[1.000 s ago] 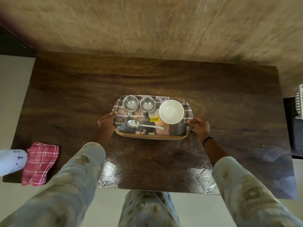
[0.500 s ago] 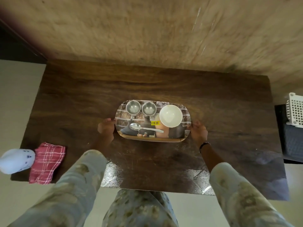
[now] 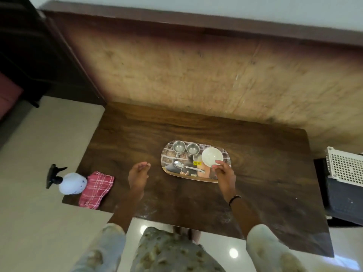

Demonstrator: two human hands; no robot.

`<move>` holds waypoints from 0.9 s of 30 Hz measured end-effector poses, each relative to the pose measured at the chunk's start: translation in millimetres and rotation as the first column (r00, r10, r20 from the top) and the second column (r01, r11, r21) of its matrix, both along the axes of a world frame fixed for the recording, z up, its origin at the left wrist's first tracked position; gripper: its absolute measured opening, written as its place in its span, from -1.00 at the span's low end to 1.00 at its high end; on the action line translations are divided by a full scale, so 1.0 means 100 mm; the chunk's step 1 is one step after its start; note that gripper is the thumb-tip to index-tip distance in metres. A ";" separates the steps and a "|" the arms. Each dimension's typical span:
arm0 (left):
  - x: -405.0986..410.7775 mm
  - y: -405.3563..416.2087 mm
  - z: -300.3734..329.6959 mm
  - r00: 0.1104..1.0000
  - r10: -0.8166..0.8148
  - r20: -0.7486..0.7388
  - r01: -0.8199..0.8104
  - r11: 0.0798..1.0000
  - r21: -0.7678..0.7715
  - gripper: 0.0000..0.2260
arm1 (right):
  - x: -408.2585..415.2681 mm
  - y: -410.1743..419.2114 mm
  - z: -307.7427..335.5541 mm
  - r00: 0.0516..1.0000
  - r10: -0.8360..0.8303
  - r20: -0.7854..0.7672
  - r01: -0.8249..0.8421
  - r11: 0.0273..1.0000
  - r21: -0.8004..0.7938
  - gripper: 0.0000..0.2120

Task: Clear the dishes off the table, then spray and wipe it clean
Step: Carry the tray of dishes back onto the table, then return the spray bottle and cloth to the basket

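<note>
**Tray and dishes on counter**

The tray (image 3: 196,178) lies on the wooden counter (image 3: 265,163), right of centre. It carries two steel cups (image 3: 179,147), a white bowl (image 3: 211,156) and a spoon (image 3: 186,166). The right hand (image 3: 225,174) pinches the bowl's near rim. The left hand (image 3: 138,175) hovers left of the tray, fingers relaxed, holding nothing. A spray bottle (image 3: 68,182) and red checked cloth (image 3: 96,187) sit at the counter's left corner.
</note>
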State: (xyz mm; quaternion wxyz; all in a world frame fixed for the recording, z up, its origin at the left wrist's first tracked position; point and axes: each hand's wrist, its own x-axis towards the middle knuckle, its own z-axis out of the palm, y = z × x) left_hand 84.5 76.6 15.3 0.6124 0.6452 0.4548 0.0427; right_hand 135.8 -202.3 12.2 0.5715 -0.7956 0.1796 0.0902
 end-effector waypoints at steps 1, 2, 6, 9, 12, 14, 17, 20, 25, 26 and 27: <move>-0.08 0.06 0.06 1.000 0.008 0.027 -0.008 1.000 -0.010 -0.77 | -0.02 0.10 0.06 0.999 0.032 0.013 -0.032 0.999 0.003 -0.80; -0.17 0.13 0.11 0.999 0.018 0.047 -0.017 1.000 -0.025 -0.77 | -0.04 0.21 0.10 0.996 0.080 0.026 -0.080 0.997 0.006 -0.80; -0.50 0.43 0.20 0.992 0.067 0.110 -0.057 0.994 -0.098 -0.78 | -0.08 0.75 0.31 0.977 0.211 0.036 -0.211 0.977 -0.003 -0.82; -0.76 0.76 0.16 0.988 0.084 0.127 -0.066 0.988 -0.137 -0.80 | -0.13 1.23 0.40 0.960 0.276 0.041 -0.278 0.959 0.054 -0.82; -1.09 1.19 0.02 0.999 0.036 0.004 -0.036 0.995 -0.093 -0.85 | -0.27 1.80 0.41 0.943 0.333 -0.009 -0.330 0.939 0.093 -0.81; -1.35 1.49 -0.09 0.998 0.014 -0.056 -0.016 0.999 -0.038 -0.92 | -0.38 2.16 0.35 0.924 0.376 -0.078 -0.367 0.924 0.109 -0.79; -1.75 2.07 -0.26 0.973 -0.114 -0.199 0.140 0.983 0.121 -0.81 | -0.63 2.75 0.06 0.898 0.398 -0.185 -0.388 0.917 0.092 -0.77; -1.97 2.62 -0.33 0.957 -0.158 -0.245 0.209 0.957 0.201 -0.69 | -0.90 3.31 -0.26 0.866 0.364 -0.342 -0.350 0.931 0.103 -0.72; -1.95 3.44 -0.54 0.929 -0.243 -0.280 0.313 0.919 0.240 -0.42 | -1.27 4.11 -0.82 0.756 0.292 -0.585 -0.219 0.956 0.193 -0.68; -1.88 3.56 -0.57 0.920 -0.290 -0.266 0.355 0.903 0.243 -0.36 | -1.31 4.23 -0.93 0.740 0.291 -0.606 -0.219 0.957 0.192 -0.72; -1.82 3.67 -0.63 0.910 -0.336 -0.242 0.391 0.890 0.233 -0.31 | -1.34 4.34 -1.08 0.735 0.280 -0.618 -0.214 0.960 0.179 -0.74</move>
